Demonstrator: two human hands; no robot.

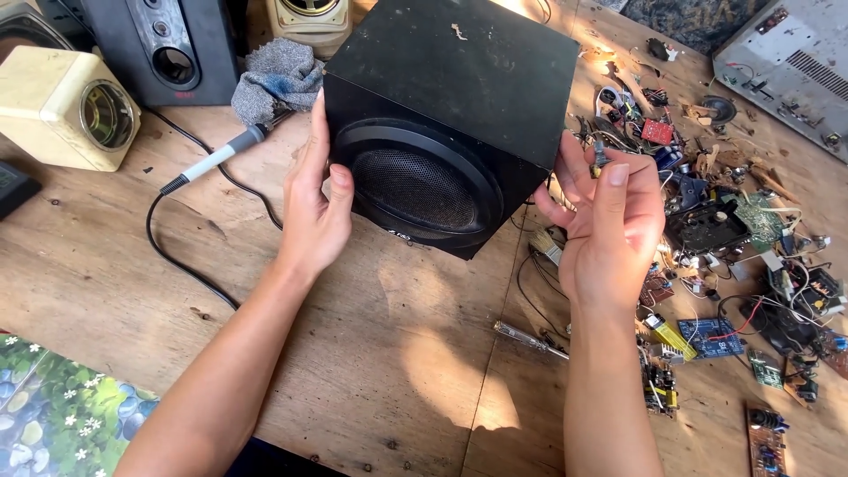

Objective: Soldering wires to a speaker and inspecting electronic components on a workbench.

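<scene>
A black cube speaker box (459, 79) with a round mesh grille (417, 187) rests tilted on the wooden table (371, 353), grille facing me. My left hand (316, 199) lies flat against the box's left front edge, thumb on the grille's rim. My right hand (609, 225) is beside the box's right edge, pinching a small dark part (600, 159) between thumb and fingers.
A soldering iron (216, 157) with its black cord lies at the left. Behind stand a cream speaker (66, 106), a dark speaker (163, 44) and a grey cloth (278, 75). Circuit boards, wires and parts (724, 238) litter the right. A screwdriver (530, 338) lies near my right forearm.
</scene>
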